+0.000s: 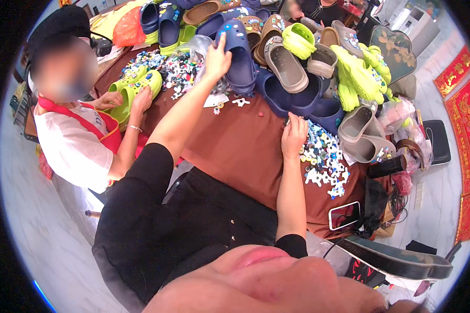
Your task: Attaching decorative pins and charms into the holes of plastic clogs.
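My left hand reaches to the far middle and grips the left edge of a navy clog, index finger stretched toward the blue charms on its toe. The thumb is hidden. My right hand is closed, fingers bunched, beside the heel of another navy clog. It is at the left edge of a pile of small shoe charms, mostly white and blue. Whatever its fingertips pinch is too small to make out.
A heap of lime, grey and brown clogs covers the far table. At left, a person in a red apron handles a lime clog by another charm pile. A phone lies at the near right edge.
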The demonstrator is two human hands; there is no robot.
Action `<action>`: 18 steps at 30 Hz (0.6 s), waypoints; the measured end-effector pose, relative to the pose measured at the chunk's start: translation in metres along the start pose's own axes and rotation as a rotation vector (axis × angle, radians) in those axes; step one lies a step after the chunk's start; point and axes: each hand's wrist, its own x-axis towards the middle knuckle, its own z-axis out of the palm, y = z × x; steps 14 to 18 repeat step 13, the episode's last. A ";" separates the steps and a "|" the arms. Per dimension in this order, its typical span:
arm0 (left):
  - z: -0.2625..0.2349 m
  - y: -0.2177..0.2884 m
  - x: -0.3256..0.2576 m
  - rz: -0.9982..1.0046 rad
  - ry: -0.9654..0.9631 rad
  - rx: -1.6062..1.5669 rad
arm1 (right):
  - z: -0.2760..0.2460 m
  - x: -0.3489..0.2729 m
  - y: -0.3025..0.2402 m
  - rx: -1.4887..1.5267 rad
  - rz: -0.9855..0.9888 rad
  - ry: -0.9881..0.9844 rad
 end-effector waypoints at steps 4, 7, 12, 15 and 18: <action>0.003 -0.008 0.015 -0.008 0.059 -0.086 | 0.000 -0.003 0.007 -0.020 0.065 -0.012; 0.004 -0.008 0.040 0.136 0.229 -0.089 | 0.001 -0.001 0.007 0.029 0.103 -0.022; 0.017 0.058 0.091 0.294 0.213 0.004 | 0.004 -0.005 0.008 -0.014 0.088 -0.066; 0.024 0.067 0.105 0.272 0.167 0.122 | 0.005 -0.006 0.007 0.000 0.095 -0.081; 0.024 0.067 0.105 0.272 0.167 0.122 | 0.005 -0.006 0.007 0.000 0.095 -0.081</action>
